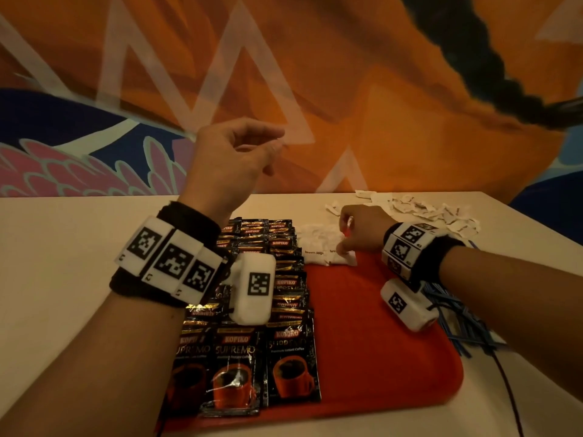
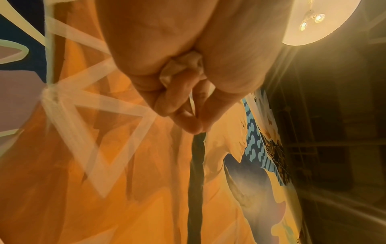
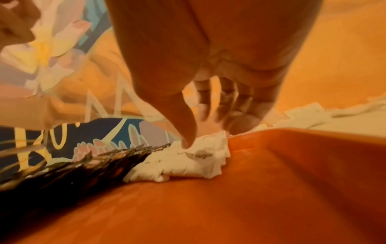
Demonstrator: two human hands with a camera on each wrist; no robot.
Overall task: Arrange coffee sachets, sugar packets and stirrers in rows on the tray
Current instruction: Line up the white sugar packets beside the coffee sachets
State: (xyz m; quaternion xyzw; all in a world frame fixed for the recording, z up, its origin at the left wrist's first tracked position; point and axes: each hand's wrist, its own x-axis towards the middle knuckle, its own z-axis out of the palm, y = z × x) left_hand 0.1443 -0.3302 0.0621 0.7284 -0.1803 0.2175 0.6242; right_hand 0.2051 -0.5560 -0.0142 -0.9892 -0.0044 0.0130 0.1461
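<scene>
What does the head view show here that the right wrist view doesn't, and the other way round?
Only the head view shows the blue stirrers heaped right of the tray, and the front Kopiko sachets' printed faces.

Only the right wrist view shows the right hand's thumb pressing onto the sugar packets already on the tray.

Both show the red tray, the coffee sachets, loose packets beyond the tray, the right hand and the raised left hand.
</scene>
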